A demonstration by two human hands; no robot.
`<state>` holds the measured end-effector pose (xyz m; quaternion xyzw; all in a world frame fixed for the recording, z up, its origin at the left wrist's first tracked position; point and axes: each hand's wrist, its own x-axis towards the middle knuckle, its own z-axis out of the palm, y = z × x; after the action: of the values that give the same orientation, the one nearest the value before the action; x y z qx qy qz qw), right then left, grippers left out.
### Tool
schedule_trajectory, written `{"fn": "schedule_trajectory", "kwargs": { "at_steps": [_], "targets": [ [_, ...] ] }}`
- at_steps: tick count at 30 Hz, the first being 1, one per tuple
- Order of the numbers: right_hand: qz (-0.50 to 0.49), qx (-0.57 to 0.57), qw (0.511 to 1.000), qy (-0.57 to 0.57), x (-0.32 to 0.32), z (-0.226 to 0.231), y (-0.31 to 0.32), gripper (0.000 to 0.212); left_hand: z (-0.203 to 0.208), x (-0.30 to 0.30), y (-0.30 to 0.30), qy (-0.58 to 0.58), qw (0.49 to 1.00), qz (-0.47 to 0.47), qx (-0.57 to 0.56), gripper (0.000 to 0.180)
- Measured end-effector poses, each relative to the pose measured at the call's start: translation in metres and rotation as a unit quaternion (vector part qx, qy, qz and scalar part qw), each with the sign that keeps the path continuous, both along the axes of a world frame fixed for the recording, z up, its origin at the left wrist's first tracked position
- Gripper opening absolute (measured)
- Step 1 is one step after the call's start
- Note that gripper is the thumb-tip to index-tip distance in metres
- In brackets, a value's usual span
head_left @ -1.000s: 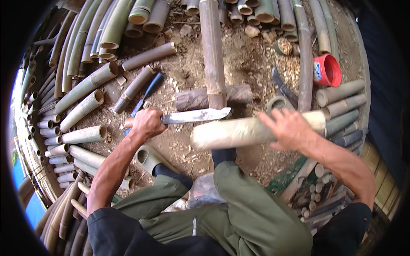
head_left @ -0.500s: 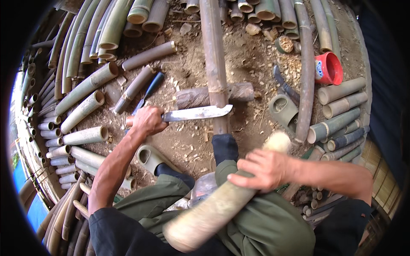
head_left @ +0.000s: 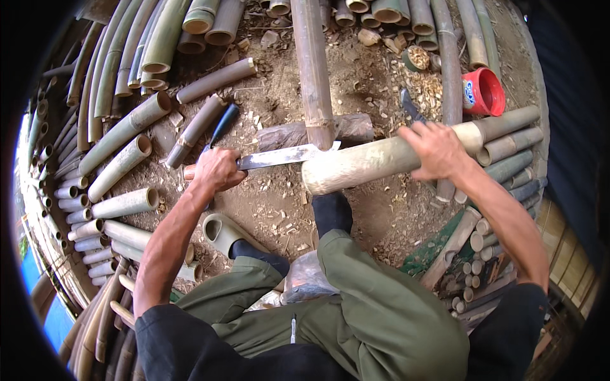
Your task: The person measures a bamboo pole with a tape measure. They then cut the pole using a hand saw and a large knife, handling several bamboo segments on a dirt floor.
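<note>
My left hand (head_left: pixel 219 170) is closed round the reddish handle of a machete. Its blade (head_left: pixel 273 157) points right, the tip by the near part of a long brown bamboo pole (head_left: pixel 311 70). That pole rests across a short log (head_left: pixel 283 136). My right hand (head_left: pixel 435 150), fingers over the top and thumb below, grips a thick pale section of bamboo (head_left: pixel 372 164). The section lies nearly level, its left end close below the blade tip and above my dark-socked right foot (head_left: pixel 332 213). Whatever lies behind the section is hidden.
Cut bamboo lengths are stacked at left (head_left: pixel 126 202) and right (head_left: pixel 511 146). A dark-handled tool (head_left: pixel 225 122) lies left of the log. Further right are a red tub (head_left: pixel 489 93) and a curved dark blade (head_left: pixel 410 105). My left foot wears a sandal (head_left: pixel 223 233). Chips litter the soil.
My right hand has swung the bamboo section from over my lap up and away, turning it nearly level. The machete stays in my left hand, slightly higher in view.
</note>
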<state>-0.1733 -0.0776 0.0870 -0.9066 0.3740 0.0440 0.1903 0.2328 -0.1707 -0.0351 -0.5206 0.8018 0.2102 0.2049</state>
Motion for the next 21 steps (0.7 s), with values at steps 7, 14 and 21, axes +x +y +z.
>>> {"fn": "schedule_trajectory", "kwargs": {
  "at_steps": [7,14,21],
  "targets": [
    [0.224,-0.16,0.922,-0.272,0.01,-0.038,-0.005,0.057,-0.008,-0.004,0.001,0.025,1.0,-0.014,-0.001,0.02],
    [-0.111,0.07,0.991,-0.02,-0.027,-0.006,0.031,0.08,-0.032,0.002,0.053,0.149,0.906,0.011,-0.396,0.05],
    [-0.233,0.187,0.946,-0.125,-0.027,-0.006,0.103,0.085,-0.027,0.008,0.018,0.07,0.985,0.032,-0.151,0.055]
  ]
}}
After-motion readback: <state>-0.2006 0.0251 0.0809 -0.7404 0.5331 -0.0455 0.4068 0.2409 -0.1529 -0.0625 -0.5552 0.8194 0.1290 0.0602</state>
